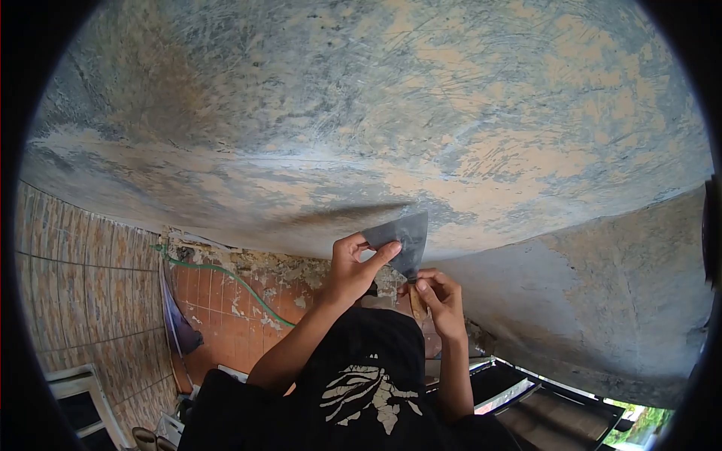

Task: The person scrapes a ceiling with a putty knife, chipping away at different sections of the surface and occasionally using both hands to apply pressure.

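A wide scraper with a grey metal blade (410,239) and a wooden handle (418,301) is held in front of a worn wall (481,143) with patchy grey and peach paint. My left hand (359,264) grips the left side of the blade, thumb on its near face. The handle, near the blade's neck, is pinched by my right hand (438,295). The blade's broad edge points up towards the wall; whether it touches the surface I cannot tell.
Orange floor tiles (218,301) with flaked debris lie below, crossed by a green hose (248,286). A stone-patterned wall (90,278) is at left, with a white frame (94,391) beneath it. Another grey wall (587,293) stands right, above dark panels (560,417).
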Demonstrator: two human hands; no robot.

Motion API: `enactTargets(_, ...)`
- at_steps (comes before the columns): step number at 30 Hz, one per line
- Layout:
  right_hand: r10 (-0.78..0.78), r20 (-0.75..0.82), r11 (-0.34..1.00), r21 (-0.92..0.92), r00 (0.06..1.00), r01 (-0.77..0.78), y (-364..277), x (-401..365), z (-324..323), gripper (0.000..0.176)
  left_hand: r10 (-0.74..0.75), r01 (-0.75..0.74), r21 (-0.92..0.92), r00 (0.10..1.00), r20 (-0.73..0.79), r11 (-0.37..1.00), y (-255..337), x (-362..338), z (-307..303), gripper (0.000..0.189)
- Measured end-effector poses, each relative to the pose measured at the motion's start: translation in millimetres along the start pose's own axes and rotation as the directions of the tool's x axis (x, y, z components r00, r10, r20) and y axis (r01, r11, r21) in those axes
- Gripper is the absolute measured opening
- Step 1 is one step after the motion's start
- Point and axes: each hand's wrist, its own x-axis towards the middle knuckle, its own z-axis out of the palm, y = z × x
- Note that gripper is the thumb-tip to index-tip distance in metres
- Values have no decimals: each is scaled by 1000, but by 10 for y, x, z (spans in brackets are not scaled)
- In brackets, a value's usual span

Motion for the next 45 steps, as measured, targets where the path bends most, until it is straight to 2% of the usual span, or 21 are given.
enactTargets(2,-34,94,999,10,995,33,-180,160,202,16,29,-43,169,996,85,985,22,-15,-32,16)
enactTargets(3,-57,24,998,-26,998,58,-236,225,345,19,29,-44,173,996,87,984,13,-40,-34,16)
enactTargets(6,-43,-15,998,-54,999,42,-280,428,480,17,-52,47,117,998,38,992,-32,-115,-43,20)
enactTargets(8,-88,-64,992,-98,994,81,-164,532,590,18,27,-19,125,998,-60,992,-53,-135,-59,30)
enactTargets(9,-187,-115,972,-164,976,167,-54,599,621,20,22,-15,126,998,-60,992,-69,-136,-79,30)
enactTargets(10,-283,-159,941,-235,946,242,29,644,656,22,16,-15,92,1000,-7,996,-92,-157,-105,42)
enactTargets(12,-324,-188,929,-249,927,274,36,718,758,26,14,-17,27,995,100,999,-118,-188,-158,68)
enactTargets(13,-351,-220,929,-207,910,308,-44,736,840,26,-60,58,18,989,138,998,-77,-223,-160,78)
enactTargets(16,-371,-275,927,-168,887,336,2,791,906,27,-17,-11,138,980,200,990,-105,-206,-120,87)
enactTargets(18,-327,-256,916,-323,910,239,66,799,878,24,-57,15,185,973,225,983,-87,-206,-74,85)
enactTargets(19,-317,-284,926,-301,905,230,91,823,902,24,-41,3,208,984,174,978,-96,-204,-36,83)
enactTargets(22,-423,-311,884,-350,851,311,56,863,970,25,14,-43,214,991,135,976,-33,-155,-8,78)
enactTargets(23,-419,-314,885,-349,852,306,72,872,980,25,52,-79,193,989,139,978,-16,-154,-8,75)
enactTargets(25,-429,-309,892,-291,849,345,107,906,991,24,22,-46,200,992,122,979,-35,-152,-19,72)
enactTargets(27,-447,-328,881,-322,832,346,151,890,1028,23,5,-27,204,995,104,979,-84,-137,-52,69)
enactTargets(29,-465,-344,869,-353,816,347,148,938,1026,22,76,-105,270,990,116,957,-174,-139,-105,66)
enactTargets(33,-442,-309,884,-312,842,349,184,890,1021,19,25,-39,202,997,72,979,1,-144,-26,66)
enactTargets(36,-450,-315,880,-314,836,356,221,945,1044,18,55,-80,320,995,87,944,-65,-111,-93,65)
enactTargets(42,-461,-317,881,-277,829,384,205,961,1090,18,-2,-12,208,998,66,978,-19,-82,-93,61)
enactTargets(44,-438,-329,890,-293,837,350,281,963,1067,18,58,-78,342,996,69,937,-59,-123,-111,61)
enactTargets(45,-443,-322,887,-294,837,356,219,944,1091,22,54,-75,341,996,70,937,-35,-118,-99,61)
